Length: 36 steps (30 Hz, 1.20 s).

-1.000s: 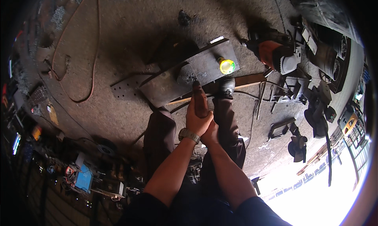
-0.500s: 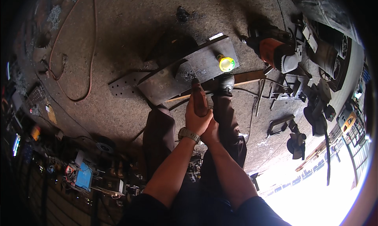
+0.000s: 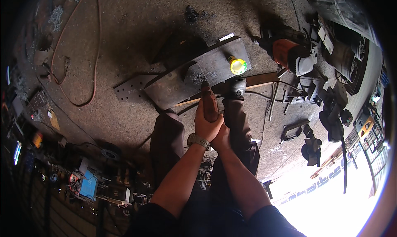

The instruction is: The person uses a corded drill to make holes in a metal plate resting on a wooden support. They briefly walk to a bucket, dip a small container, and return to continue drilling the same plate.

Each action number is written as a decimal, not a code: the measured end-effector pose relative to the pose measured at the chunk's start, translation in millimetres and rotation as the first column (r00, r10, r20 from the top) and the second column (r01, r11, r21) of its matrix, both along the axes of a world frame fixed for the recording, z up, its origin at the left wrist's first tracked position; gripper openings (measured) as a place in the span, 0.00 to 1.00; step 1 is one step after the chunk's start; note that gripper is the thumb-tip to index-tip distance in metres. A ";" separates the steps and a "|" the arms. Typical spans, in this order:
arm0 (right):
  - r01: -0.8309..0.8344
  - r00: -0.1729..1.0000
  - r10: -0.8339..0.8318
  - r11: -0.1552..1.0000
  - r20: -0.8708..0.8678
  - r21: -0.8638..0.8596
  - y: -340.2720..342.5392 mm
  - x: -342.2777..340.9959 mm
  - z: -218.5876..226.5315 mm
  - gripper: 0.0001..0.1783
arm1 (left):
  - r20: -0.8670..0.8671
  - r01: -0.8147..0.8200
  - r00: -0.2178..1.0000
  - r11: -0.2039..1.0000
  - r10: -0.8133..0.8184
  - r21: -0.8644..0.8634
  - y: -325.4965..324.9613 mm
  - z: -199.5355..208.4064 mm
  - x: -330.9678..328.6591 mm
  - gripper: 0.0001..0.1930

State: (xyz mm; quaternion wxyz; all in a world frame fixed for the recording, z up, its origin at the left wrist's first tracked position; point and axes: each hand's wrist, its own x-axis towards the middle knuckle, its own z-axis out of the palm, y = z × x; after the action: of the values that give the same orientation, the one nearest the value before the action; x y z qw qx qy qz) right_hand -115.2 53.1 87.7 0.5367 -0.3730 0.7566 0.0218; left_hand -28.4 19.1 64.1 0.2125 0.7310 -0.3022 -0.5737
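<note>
- Barely any shift since half a second ago: hands and tool hold their place; against the frame a second back, plate and floor have slid slightly toward 10 o'clock (probably just the head moving).
- Grip: left hand wrapped firmly round the drill, no slack showing; right hand closed in at about 5 o'clock from it, backing up the handle. Both forearms run nearly straight down to 7 and 5 o'clock.
- Drill lies just ahead of the knuckles, nose toward 12, over the near edge of the long steel plate. Dark, speckled patch on the metal just past the nose.
- Nose end is small and shadowed; cannot tell whether a bit touches the metal.
- Good practice, in my judgement: keep drill and forearms in one line, press evenly, ease off rather than lean if it snatches. Two-handed hold suits that.
- Watch the yellow-green can, standing on the plate at 2 o'clock from the nose; vibration could walk it about.
- Boot sits close by at 3 o'clock, against the plate's near side; better kept out of the line of a slip.
- Dark cable on the floor between 3 and 4 o'clock; worth keeping clear of the feet.
</note>
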 end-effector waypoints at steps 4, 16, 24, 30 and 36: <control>-0.020 1.000 0.021 1.000 -0.011 0.018 -3.3 0.2 2.2 0.32 | 0.005 -0.004 1.000 1.000 0.004 -0.009 2.5 -2.8 -0.4 0.47; -0.064 0.998 0.063 0.997 0.012 0.037 -6.1 -2.8 0.8 0.36 | 0.029 0.011 1.000 1.000 -0.012 0.014 0.4 -1.9 -1.0 0.47; -0.082 0.997 0.082 0.996 -0.002 0.018 -7.1 -1.3 -1.3 0.37 | 0.005 0.000 1.000 1.000 0.000 0.003 2.5 -6.3 -0.6 0.47; -0.041 0.999 0.041 0.999 0.027 0.008 -11.8 -1.2 4.9 0.36 | 0.014 -0.014 1.000 1.000 0.014 0.014 2.5 -5.0 -2.1 0.48; -0.049 0.999 0.049 0.999 0.024 0.003 -5.3 -1.0 -0.9 0.35 | 0.008 -0.016 1.000 0.999 0.016 0.030 -0.1 -3.1 0.3 0.48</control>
State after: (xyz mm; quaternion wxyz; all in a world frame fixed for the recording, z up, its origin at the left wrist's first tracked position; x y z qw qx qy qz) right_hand -116.2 47.8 86.8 0.5457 -0.3905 0.7408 0.0317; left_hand -28.1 19.0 61.0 0.2051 0.7386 -0.2886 -0.5737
